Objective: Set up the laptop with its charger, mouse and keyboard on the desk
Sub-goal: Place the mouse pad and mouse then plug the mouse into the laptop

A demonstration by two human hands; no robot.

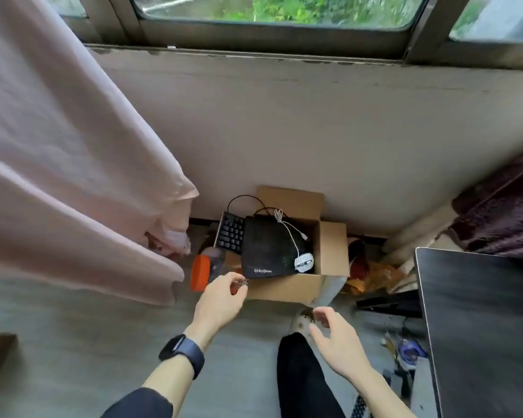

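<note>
An open cardboard box (284,288) stands on the floor against the wall. Inside it a black keyboard (230,236) stands on end at the left, a black mouse pad (266,248) leans across the middle, and a white mouse (304,262) with a white cable lies on the pad's right side. My left hand (222,300), with a dark watch on the wrist, hovers at the box's front left corner, fingers curled and empty. My right hand (335,336) is lower, in front of the box's right flap, fingers spread and empty. No laptop or charger can be made out.
The dark desk top (477,327) fills the right edge. A pink curtain (58,176) hangs at the left. An orange and grey object (203,271) sits left of the box. Cables and clutter (405,351) lie on the floor by the desk. My leg and slipper (301,324) are below the box.
</note>
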